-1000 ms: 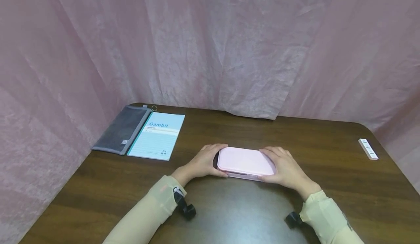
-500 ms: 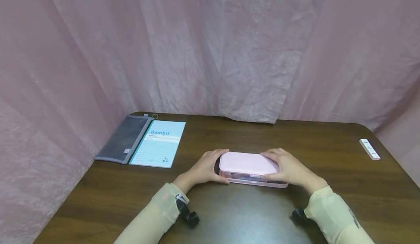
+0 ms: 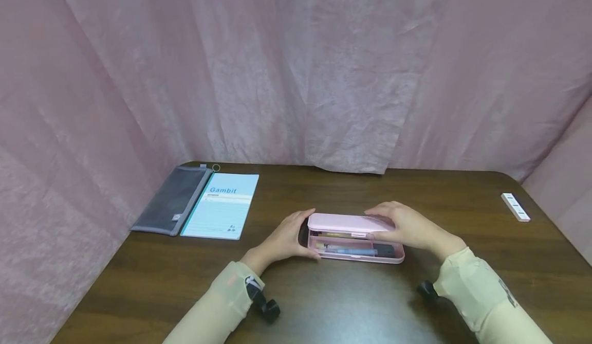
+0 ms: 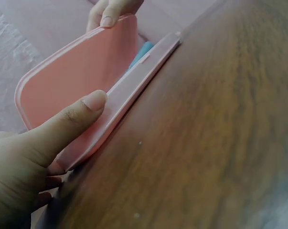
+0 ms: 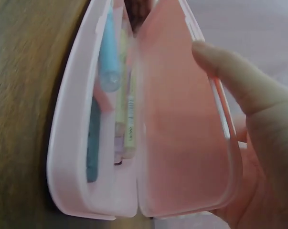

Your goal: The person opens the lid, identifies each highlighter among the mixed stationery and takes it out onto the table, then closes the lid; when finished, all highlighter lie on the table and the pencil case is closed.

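Note:
A pink pencil case [image 3: 324, 256] rests on the table, its lid [image 3: 347, 222] partly raised. My left hand [image 3: 284, 235] holds the left end of the case, and in the left wrist view the thumb [image 4: 81, 112] lies along the front wall. With thumb and fingers my right hand [image 3: 409, 225] grips the right part of the lid. Inside the tray lie a light blue pen [image 5: 109, 57], a dark block-like item [image 5: 93, 143] and several slender yellowish items [image 5: 129, 119]. The fingers behind the case are partly hidden.
A light blue notebook [image 3: 222, 210] lies on the table [image 3: 296, 303] at the left, beside a grey mesh zip pouch [image 3: 168, 200]. Near the right edge is a small white bar [image 3: 515, 207] with dark marks. A pink curtain [image 3: 296, 76] hangs behind the table.
The pencil case was closed a second ago. My right hand has lifted the front of the lid, showing the pens inside. The left hand keeps its hold on the left end.

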`<state>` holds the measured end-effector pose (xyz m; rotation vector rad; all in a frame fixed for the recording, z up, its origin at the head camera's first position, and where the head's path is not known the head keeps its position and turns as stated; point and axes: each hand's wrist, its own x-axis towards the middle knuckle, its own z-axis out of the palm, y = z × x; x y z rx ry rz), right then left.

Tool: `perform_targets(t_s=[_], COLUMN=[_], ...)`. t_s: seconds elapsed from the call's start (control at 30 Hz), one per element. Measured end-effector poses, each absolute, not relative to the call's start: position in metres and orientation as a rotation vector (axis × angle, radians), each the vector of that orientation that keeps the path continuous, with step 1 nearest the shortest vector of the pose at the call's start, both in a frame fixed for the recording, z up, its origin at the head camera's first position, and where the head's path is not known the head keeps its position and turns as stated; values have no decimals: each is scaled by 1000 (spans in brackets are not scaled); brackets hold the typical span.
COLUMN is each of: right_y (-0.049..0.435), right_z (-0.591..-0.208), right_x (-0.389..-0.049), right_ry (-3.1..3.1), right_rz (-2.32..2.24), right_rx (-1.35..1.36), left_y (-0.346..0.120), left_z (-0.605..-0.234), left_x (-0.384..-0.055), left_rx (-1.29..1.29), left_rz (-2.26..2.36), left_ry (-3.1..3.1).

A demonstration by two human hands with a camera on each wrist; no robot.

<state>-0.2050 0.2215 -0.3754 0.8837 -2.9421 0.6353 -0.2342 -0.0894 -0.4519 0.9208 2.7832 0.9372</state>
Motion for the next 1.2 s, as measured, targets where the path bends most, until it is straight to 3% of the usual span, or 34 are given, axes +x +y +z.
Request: perform_targets(t_s=[0.67,1.2], right_y=[210,206], right_z=[-359,-369], right_x=[-219,-242], right_ry=[-2555,-2347], right_rz=[555,485], right_rx=[740,712], left_y=[-87,-88], left_z=[-449,-446], left_x=[-233,-232], left_rx=[839,847], left_rz=[868,745], left_ry=[2850,2908])
